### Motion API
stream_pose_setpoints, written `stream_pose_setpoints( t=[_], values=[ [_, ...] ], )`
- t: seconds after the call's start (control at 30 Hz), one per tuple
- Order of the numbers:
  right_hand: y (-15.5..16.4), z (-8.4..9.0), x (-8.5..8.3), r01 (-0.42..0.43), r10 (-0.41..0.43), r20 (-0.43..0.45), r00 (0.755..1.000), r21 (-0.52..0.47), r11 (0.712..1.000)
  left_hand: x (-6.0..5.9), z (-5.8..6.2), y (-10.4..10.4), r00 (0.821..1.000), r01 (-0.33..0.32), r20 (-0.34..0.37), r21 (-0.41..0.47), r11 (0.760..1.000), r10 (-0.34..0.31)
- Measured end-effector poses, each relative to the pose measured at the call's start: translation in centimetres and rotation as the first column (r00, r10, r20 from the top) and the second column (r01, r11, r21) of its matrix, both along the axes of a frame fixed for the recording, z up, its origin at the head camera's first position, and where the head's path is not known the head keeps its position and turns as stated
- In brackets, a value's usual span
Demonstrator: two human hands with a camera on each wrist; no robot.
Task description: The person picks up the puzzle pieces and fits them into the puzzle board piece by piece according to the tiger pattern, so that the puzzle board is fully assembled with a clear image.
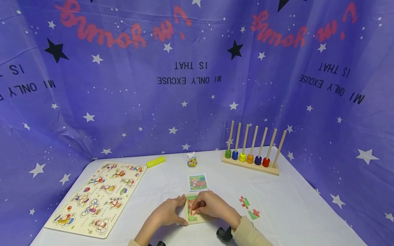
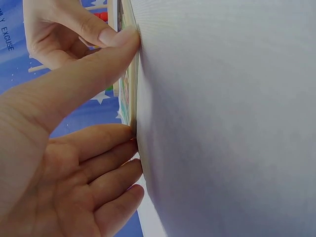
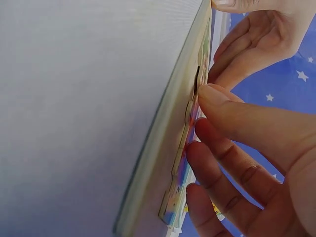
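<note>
Both hands work one puzzle tray [image 1: 197,218]: left hand [image 1: 167,213] steadies its edge with straight fingers, right hand [image 1: 212,205] presses a piece flat.

Place: a staged play corner, set up like a small studio booth.
Backdrop: purple star-printed cloth [image 1: 129,102] hung on all sides, its lettering upside down.
Surface: a table [image 1: 301,212] under a white cover.
Toys: peg puzzle board [image 1: 95,198], bead rack [image 1: 252,153], small figurine [image 1: 192,159], jigsaw tray [image 1: 194,210].
</note>
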State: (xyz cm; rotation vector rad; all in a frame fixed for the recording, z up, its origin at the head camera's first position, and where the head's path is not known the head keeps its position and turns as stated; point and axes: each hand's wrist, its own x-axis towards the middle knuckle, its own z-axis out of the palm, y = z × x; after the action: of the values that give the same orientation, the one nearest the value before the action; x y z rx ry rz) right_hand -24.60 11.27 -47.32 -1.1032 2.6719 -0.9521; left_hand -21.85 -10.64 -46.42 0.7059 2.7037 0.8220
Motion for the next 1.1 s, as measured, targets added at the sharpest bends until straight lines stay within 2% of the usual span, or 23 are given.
stream_pose_setpoints(
  t=[0.47,0.9,1.1],
  values=[
    [0.04,-0.21,-0.05,0.0,0.001,0.009,1.0,-0.016,1.0,0.01,-0.02,-0.01,1.0,0.007,-0.009,0.006,1.0,-0.007],
    [-0.03,0.01,-0.12,0.027,-0.027,0.015,1.0,0.01,1.0,-0.21,0.18,0.18,1.0,0.007,0.0,0.001,1.0,-0.007],
    [0.02,-0.13,-0.17,0.005,-0.005,0.006,1.0,0.007,1.0,-0.03,0.1,0.11,1.0,0.002,0.007,0.005,1.0,-0.002]
  ],
)
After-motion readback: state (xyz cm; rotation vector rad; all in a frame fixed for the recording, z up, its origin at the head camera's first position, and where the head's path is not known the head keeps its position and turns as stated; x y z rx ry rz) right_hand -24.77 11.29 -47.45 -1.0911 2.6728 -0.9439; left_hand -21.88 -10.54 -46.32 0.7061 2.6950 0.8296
